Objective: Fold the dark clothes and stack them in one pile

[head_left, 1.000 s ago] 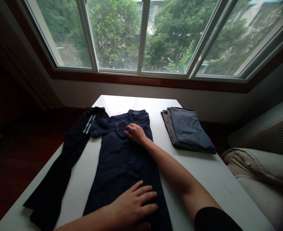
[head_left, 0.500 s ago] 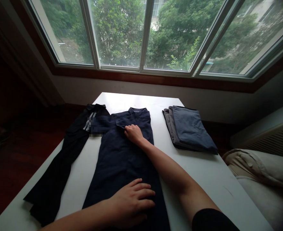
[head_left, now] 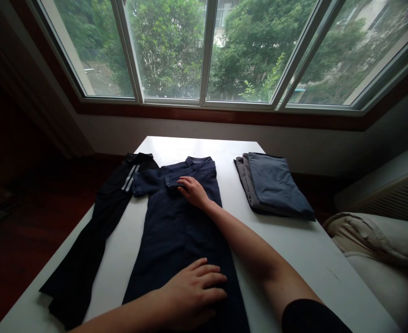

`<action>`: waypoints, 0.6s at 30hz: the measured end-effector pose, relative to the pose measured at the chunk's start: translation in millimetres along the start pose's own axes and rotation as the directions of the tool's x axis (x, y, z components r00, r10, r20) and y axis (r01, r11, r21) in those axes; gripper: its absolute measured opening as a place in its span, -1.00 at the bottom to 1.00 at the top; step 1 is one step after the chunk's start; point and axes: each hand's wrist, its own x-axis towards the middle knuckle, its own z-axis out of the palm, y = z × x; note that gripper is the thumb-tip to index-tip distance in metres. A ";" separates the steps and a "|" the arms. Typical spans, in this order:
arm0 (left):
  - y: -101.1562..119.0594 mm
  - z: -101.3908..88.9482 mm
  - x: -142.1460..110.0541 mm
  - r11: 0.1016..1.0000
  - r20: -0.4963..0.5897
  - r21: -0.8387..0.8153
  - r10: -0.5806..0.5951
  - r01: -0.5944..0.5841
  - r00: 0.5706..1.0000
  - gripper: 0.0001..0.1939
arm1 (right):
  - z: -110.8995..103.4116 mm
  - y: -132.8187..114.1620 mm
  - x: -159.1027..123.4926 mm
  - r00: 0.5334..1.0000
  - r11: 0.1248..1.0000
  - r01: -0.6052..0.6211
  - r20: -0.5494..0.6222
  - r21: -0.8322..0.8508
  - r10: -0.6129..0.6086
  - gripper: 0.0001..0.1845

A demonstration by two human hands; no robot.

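A navy short-sleeved shirt [head_left: 176, 231] lies on the white table, its collar toward the window. One side is folded lengthwise over the body, and a sleeve lies across the upper part. My right hand [head_left: 194, 190] rests on that folded sleeve with its fingers spread. Nearer to me, my left hand [head_left: 191, 291] lies flat on the lower part of the shirt, fingers apart. Left of the shirt is a black garment [head_left: 86, 240] with pale stripes on it. The shirt's other sleeve reaches out to the left beside those stripes.
A stack of folded grey and dark blue clothes [head_left: 273, 185] sits on the right of the white table [head_left: 280, 240]. Beyond the table's far edge is a wall under a wide window [head_left: 204, 55]. A beige cushioned seat [head_left: 377, 236] stands at the right.
My right hand's fingers have loosened from the sleeve's edge and spread out on the folded sleeve. My left hand has stayed nearly in place on the shirt.
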 end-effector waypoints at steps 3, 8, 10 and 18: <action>0.9 -1.5 -0.1 1.000 0.000 0.003 0.004 -0.004 1.000 -0.55 | -1.1 7.2 -1.6 0.994 0.989 -0.106 -0.021 -0.098 0.105 -0.54; 1.1 -2.0 -0.1 1.000 0.010 -0.014 -0.002 0.002 1.000 -0.55 | 6.3 21.0 -8.9 0.942 0.977 -0.098 0.298 -0.190 0.152 -0.38; 0.9 -1.7 -0.2 1.000 0.015 -0.025 -0.005 0.005 1.000 -0.55 | 9.3 21.9 -10.5 0.931 0.974 -0.106 0.323 -0.199 0.167 -0.31; -4.1 -10.4 0.2 0.976 -0.111 -0.215 -0.046 0.022 0.993 -0.67 | 6.8 31.6 -5.5 0.977 0.984 -0.126 0.155 -0.123 0.145 -0.40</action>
